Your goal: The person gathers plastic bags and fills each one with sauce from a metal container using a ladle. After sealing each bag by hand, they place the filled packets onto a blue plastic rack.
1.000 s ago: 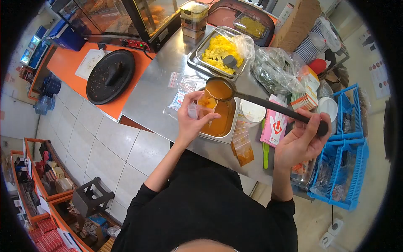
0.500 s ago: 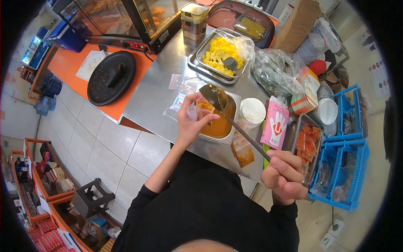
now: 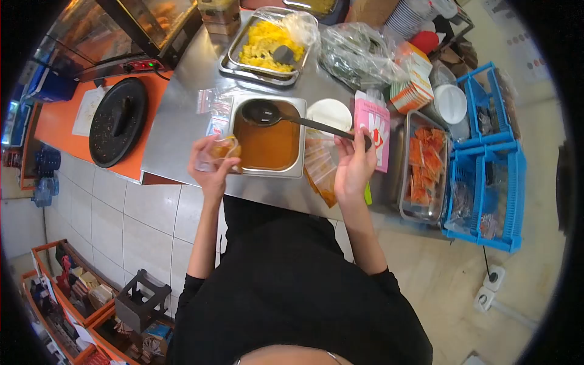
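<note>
A black ladle [image 3: 316, 126] is in my right hand [image 3: 353, 167], fingers closed around the end of its handle. Its bowl hangs over a steel pan [image 3: 302, 143] of orange-brown sauce [image 3: 267, 149]. Beside the pan's left edge, my left hand [image 3: 210, 176] grips a small clear plastic bag [image 3: 225, 149] with some of the orange sauce inside. Behind that hand lie small zip bags [image 3: 207, 100] on the steel counter. A white round tub [image 3: 329, 114] stands to the pan's right, and sauce-filled packets [image 3: 320, 173] lie in front of the tub.
Behind the pan is a tray of yellow food [image 3: 271, 45]. Rightward are a pink glove box [image 3: 372, 118], a steel tray of red packets [image 3: 426, 167] and blue baskets [image 3: 486, 188]. A black round lid [image 3: 118, 121] rests on the orange counter [image 3: 61, 131] at left.
The ladle has tipped down from its raised, tilted pose beside the bag, and its bowl is now over the pan. My left hand with the bag is left of the pan, and sauce shows inside it.
</note>
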The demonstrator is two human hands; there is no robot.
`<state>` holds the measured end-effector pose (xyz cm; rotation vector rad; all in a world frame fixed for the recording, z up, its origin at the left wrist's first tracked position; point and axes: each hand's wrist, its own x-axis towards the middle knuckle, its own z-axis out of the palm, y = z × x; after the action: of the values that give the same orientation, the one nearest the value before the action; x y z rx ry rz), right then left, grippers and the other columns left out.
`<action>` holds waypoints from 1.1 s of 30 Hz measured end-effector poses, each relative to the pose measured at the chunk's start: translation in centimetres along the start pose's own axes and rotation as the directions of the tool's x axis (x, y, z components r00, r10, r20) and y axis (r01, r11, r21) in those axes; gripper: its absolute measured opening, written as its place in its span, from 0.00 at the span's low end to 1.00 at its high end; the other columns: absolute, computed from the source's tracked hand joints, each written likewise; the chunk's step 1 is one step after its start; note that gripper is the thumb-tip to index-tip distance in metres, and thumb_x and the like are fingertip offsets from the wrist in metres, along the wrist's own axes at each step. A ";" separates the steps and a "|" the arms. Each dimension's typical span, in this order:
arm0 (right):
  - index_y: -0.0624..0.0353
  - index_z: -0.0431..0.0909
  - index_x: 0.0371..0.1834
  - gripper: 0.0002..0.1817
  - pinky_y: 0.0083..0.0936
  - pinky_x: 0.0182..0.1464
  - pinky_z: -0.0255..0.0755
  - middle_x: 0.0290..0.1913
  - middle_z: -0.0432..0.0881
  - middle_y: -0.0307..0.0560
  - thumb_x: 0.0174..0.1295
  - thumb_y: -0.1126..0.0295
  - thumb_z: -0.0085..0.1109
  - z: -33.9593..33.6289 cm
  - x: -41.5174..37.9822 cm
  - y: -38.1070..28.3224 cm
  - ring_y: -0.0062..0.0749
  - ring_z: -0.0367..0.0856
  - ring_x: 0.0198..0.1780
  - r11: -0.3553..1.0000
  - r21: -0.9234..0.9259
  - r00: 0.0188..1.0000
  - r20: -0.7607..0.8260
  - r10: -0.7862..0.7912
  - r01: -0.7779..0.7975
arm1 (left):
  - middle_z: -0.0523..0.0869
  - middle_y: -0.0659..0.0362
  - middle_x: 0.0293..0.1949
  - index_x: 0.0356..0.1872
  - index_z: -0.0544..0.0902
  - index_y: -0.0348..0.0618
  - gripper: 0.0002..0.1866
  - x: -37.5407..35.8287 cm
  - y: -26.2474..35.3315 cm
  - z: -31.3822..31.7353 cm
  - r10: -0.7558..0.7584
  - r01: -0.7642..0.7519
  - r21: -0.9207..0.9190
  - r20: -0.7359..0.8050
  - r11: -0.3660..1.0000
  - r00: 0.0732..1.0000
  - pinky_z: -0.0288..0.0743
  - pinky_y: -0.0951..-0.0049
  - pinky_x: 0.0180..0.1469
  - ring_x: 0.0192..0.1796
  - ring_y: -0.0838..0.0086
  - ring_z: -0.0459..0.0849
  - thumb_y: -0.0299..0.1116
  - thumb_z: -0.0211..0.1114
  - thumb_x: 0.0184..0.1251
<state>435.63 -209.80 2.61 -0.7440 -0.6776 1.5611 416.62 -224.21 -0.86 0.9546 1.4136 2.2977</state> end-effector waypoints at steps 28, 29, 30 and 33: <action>0.67 0.78 0.39 0.07 0.15 0.39 0.71 0.37 0.78 0.40 0.58 0.79 0.58 6.1 -3.3 -4.4 0.19 0.77 0.37 0.918 -0.386 0.822 0.550 0.151 0.090 | 0.85 0.61 0.33 0.41 0.83 0.36 0.09 2.4 7.4 7.1 -0.218 0.186 0.176 0.184 0.967 0.958 0.69 0.87 0.24 0.27 0.89 0.77 0.28 0.62 0.62; 0.67 0.79 0.38 0.06 0.16 0.37 0.71 0.35 0.78 0.41 0.57 0.78 0.59 5.9 -3.0 -4.2 0.19 0.77 0.35 0.885 -0.421 0.811 0.577 0.093 0.198 | 0.85 0.60 0.31 0.39 0.83 0.35 0.08 2.4 7.4 7.2 -0.194 0.169 0.143 0.184 0.975 0.964 0.69 0.87 0.23 0.26 0.88 0.77 0.26 0.64 0.59; 0.66 0.79 0.37 0.06 0.16 0.35 0.71 0.33 0.79 0.42 0.57 0.78 0.59 5.6 -2.9 -4.1 0.20 0.77 0.32 0.840 -0.451 0.795 0.606 0.039 0.303 | 0.85 0.60 0.31 0.39 0.83 0.35 0.08 2.4 7.5 7.1 -0.194 0.170 0.142 0.183 0.975 0.964 0.69 0.87 0.23 0.26 0.88 0.77 0.26 0.64 0.59; 0.66 0.79 0.33 0.04 0.16 0.33 0.70 0.31 0.78 0.43 0.55 0.78 0.60 5.3 -2.6 -4.1 0.21 0.76 0.30 0.678 -0.500 0.739 0.667 -0.095 0.538 | 0.85 0.59 0.29 0.36 0.83 0.34 0.06 2.6 7.8 6.7 -0.162 0.092 0.257 0.267 0.962 0.950 0.71 0.85 0.26 0.28 0.85 0.79 0.24 0.64 0.58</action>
<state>434.24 -212.00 9.34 -0.5656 -1.8346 1.1594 419.92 -221.95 8.95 1.1722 1.5976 1.8352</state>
